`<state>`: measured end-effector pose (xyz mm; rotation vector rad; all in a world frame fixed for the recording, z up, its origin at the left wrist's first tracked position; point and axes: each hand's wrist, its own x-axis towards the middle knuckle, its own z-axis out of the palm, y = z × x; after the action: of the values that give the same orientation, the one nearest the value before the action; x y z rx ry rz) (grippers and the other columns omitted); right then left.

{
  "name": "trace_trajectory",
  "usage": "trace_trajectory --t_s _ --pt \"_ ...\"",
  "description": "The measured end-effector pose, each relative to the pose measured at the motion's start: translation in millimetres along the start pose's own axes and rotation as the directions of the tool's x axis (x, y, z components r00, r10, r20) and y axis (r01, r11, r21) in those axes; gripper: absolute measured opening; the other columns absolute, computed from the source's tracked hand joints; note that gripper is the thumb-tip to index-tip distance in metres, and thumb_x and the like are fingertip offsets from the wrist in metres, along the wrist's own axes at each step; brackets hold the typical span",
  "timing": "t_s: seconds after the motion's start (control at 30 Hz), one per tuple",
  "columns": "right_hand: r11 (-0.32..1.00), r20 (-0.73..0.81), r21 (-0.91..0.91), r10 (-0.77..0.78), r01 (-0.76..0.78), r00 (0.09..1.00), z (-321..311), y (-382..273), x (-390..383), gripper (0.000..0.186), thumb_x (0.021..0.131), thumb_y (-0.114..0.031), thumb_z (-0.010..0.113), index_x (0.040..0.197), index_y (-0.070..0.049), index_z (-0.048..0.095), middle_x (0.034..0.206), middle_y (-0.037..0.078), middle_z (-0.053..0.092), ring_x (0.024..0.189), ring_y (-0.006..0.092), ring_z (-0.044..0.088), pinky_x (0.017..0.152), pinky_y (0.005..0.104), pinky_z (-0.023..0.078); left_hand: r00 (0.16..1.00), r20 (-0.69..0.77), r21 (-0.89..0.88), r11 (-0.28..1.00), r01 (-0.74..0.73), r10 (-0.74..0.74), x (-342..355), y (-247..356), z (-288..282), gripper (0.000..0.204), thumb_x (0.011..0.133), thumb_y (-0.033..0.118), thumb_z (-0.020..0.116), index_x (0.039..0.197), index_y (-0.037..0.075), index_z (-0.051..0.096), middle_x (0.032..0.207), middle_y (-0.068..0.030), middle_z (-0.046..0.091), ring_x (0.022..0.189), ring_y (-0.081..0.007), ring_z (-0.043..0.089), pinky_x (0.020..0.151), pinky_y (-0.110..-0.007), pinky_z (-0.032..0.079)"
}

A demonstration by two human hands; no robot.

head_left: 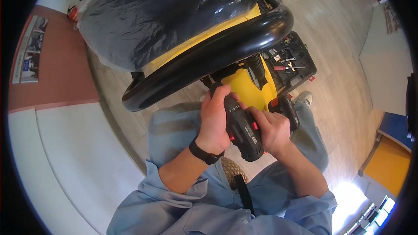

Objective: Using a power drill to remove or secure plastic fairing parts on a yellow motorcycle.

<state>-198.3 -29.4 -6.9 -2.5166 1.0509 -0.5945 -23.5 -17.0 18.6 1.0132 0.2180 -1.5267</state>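
Note:
A black cordless drill with red buttons and a battery pack is pointed up at the underside of a yellow and black scooter-like vehicle. My left hand, with a black band on the wrist, wraps the drill's front end near the chuck. My right hand grips the drill's handle. The drill's tip is hidden behind my left fingers, close to a black bracket under the thick black curved tube. A seat wrapped in clear plastic film sits above.
An open black tool case with screwdrivers and small tools lies on the wooden floor beyond the vehicle. A white raised platform runs along the left. A yellow and blue cabinet stands at the right.

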Motion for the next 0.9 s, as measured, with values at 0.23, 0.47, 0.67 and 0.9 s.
trace_trajectory --t_s 0.23,0.47,0.67,0.9 --pt "1.0 -0.039 -0.015 0.026 -0.027 0.999 8.9 -3.3 -3.6 0.047 0.068 -0.016 0.068 0.115 -0.007 0.065 0.069 0.005 0.055 0.059 0.0232 0.06 0.057 0.0361 0.048 0.999 0.026 0.013 1.0 -0.02 0.019 0.7 0.0 -1.1 0.019 0.093 0.022 0.063 0.105 0.012 0.053 0.085 -0.0017 0.058 0.072 -0.016 0.063 0.065 -0.032 0.055" --pt "0.999 -0.017 -0.039 0.004 -0.004 1.0 14.1 2.7 -5.7 0.047 0.069 -0.016 0.067 0.115 -0.008 0.065 0.07 0.004 0.055 0.061 0.0224 0.061 0.058 0.0348 0.048 0.999 -0.018 0.07 0.997 -0.025 0.026 -1.0 0.0 5.3 0.012 0.093 0.022 0.063 0.094 0.014 0.054 0.084 -0.0008 0.058 0.076 -0.0156 0.061 0.07 -0.033 0.054" --pt "0.937 0.053 -0.345 -0.044 0.059 0.998 -6.9 -7.3 4.7 0.042 0.073 -0.014 0.063 0.115 -0.011 0.066 0.068 0.001 0.051 0.059 0.0178 0.058 0.055 0.0327 0.044 0.994 -0.056 0.155 0.984 -0.086 0.096 6.3 2.0 3.0 0.014 0.09 0.017 0.066 0.099 0.012 0.057 0.085 -0.0021 0.059 0.079 -0.0159 0.061 0.073 -0.033 0.054" --pt "0.953 0.008 -0.302 0.005 -0.002 1.0 -2.9 -8.8 -0.4 0.042 0.073 -0.013 0.063 0.114 -0.011 0.066 0.067 0.001 0.051 0.058 0.0171 0.058 0.055 0.0321 0.044 0.999 -0.009 0.157 0.987 -0.031 0.033 9.5 6.9 0.7 0.014 0.09 0.018 0.067 0.096 0.01 0.059 0.087 -0.0031 0.062 0.082 -0.0169 0.062 0.075 -0.032 0.054"
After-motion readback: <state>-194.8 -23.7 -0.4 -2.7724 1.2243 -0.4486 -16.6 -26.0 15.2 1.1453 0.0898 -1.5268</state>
